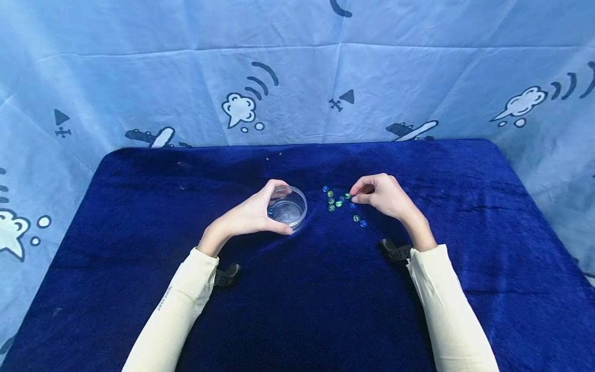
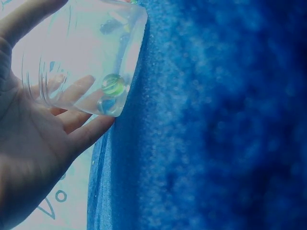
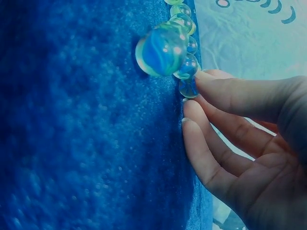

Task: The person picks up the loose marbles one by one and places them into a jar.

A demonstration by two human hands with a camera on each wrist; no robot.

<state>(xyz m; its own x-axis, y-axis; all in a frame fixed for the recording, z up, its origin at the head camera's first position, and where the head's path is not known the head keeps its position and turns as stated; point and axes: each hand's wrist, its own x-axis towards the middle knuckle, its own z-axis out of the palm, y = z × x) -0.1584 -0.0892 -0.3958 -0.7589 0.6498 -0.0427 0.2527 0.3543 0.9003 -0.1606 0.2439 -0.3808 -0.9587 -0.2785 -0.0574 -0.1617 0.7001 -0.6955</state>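
Your left hand (image 1: pixel 248 212) is curved around a clear plastic tub (image 1: pixel 304 204), thumb along the near side and fingers along the far side, so the tub is gripped between them with its mouth facing up. Inside, low down by the fingers of that hand, sit at least two marbles: a green-streaked marble (image 2: pixel 113 85) and a bluish marble (image 2: pixel 106 103) next to it. You cannot tell from these views whether the tub's base touches the cloth.

Your right hand (image 1: pixel 386 196) is down at the loose marbles (image 1: pixel 331 201), thumb and forefinger brought close together and curved in. Its fingertips are right at a blue marble (image 3: pixel 188 87), which shows between thumb and finger from the right wrist; you cannot tell whether they really pinch it or only lie against it. The other fingers are bent behind.

The loose marbles, blue ones and green ones, lie between your two hands, nearer the right: most form a small group just left of its fingertips, and two lie on the near side of that hand. All rest on the surface (image 1: pixel 297 305), covered in dark blue cloth.

Cream sleeves (image 1: pixel 448 305) cover both your forearms, and a light blue curtain (image 1: pixel 302 67) with printed clouds hangs beyond your hands.
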